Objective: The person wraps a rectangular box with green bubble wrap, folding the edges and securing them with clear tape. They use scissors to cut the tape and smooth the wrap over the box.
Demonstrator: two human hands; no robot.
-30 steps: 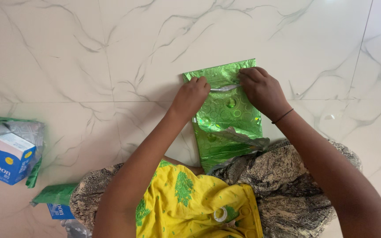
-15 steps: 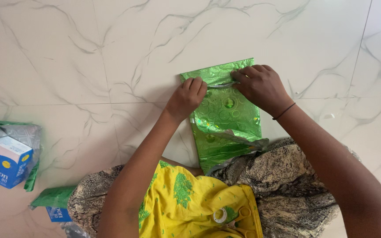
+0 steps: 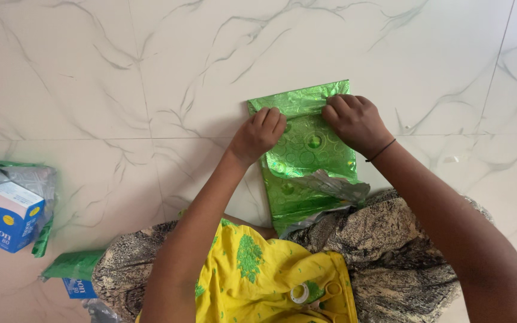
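Silver gap now covered, both hands point(image 3: 306, 127) pinching green foil wrap point(image 3: 306, 157)

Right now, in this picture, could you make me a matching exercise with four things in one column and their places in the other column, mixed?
Things:
1. left hand
2. right hand
3. blue box
4. tape roll

Places:
A. far left on the floor, beside green wrap
B. on the yellow cloth in the lap
C. on the green foil parcel, at its left edge
D. on the parcel's upper right part

Pairs: 1-C, 2-D, 3-A, 4-B
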